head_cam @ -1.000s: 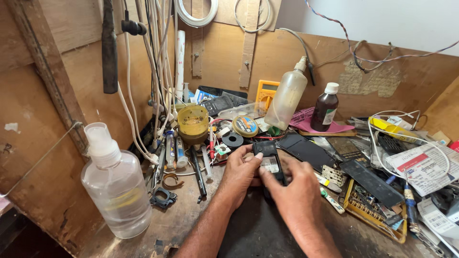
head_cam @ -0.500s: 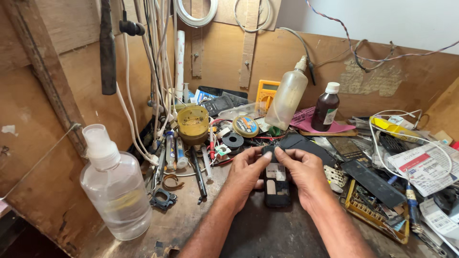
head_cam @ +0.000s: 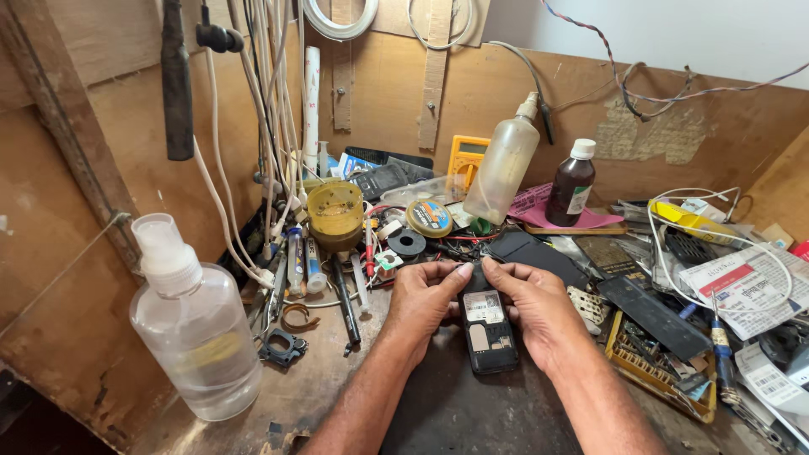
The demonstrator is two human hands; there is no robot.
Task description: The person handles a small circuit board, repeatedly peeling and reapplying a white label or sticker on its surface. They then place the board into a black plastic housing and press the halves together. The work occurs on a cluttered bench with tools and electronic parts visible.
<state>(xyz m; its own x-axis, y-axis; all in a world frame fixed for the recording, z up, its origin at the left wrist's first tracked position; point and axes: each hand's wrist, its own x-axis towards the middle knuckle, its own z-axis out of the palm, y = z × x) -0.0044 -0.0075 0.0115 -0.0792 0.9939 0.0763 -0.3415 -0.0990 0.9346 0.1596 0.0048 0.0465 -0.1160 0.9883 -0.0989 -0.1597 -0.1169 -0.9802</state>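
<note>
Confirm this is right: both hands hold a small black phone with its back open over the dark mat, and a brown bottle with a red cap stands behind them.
Not quite. The head view shows the brown bottle has a white cap, not red. The rest holds: the left hand and right hand hold the small black phone, back open, over the dark mat.

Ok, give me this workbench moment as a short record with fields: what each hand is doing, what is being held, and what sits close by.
left hand: left hand grips the left edge of the small black phone with its back cover off
right hand: right hand grips its right edge, fingertips at the top
phone: lies open-side up between both hands, over the dark mat
near left: clear plastic bottle with white cap
behind: yellow round tub, brown glass bottle with white cap, translucent squeeze bottle
right: cluttered parts, white cable
</note>
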